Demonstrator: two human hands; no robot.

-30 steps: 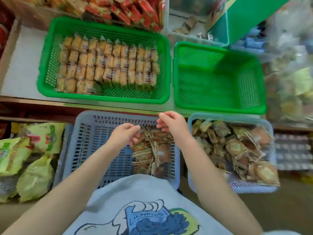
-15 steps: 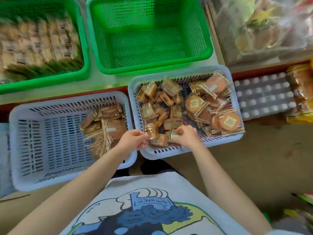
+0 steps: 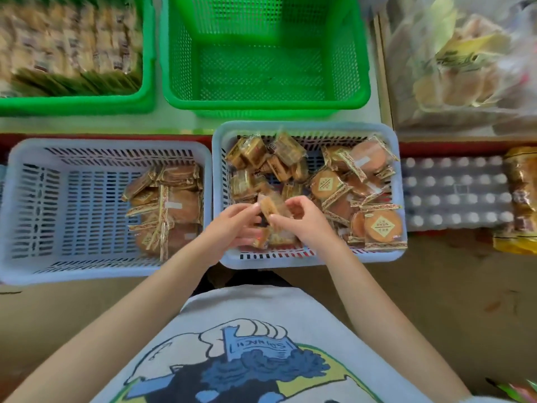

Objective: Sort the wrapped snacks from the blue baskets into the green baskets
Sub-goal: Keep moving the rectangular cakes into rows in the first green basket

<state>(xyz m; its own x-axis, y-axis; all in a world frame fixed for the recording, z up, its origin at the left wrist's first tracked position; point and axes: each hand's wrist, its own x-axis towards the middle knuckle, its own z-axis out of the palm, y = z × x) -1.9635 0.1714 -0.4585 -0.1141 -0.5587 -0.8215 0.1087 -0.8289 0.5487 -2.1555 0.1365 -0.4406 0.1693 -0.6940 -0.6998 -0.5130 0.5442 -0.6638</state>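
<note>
Both bare forearms reach forward from the bottom corners and converge at the middle. The left hand (image 3: pixel 232 225) and right hand (image 3: pixel 302 221) meet knuckles up — fingers (image 3: pixel 286 203) curled, thumb and fingertips of each pinching the same small wrapped snack (image 3: pixel 270 206) between them, wrists roughly level.

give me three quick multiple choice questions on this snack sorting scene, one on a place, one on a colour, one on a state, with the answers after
1. Where are both hands working?
A. over the right blue basket
B. over the left green basket
C. over the bottle pack

2. What colour is the basket that holds no snacks?
A. blue
B. green
C. red

3. How is the small wrapped snack held?
A. lying loose
B. pinched between both hands
C. in one fist

Answers:
1 A: the left hand and right hand meet above the right blue basket.
2 B: the right green basket shows bare mesh.
3 B: fingers of both hands pinch the small wrapped snack.
</note>
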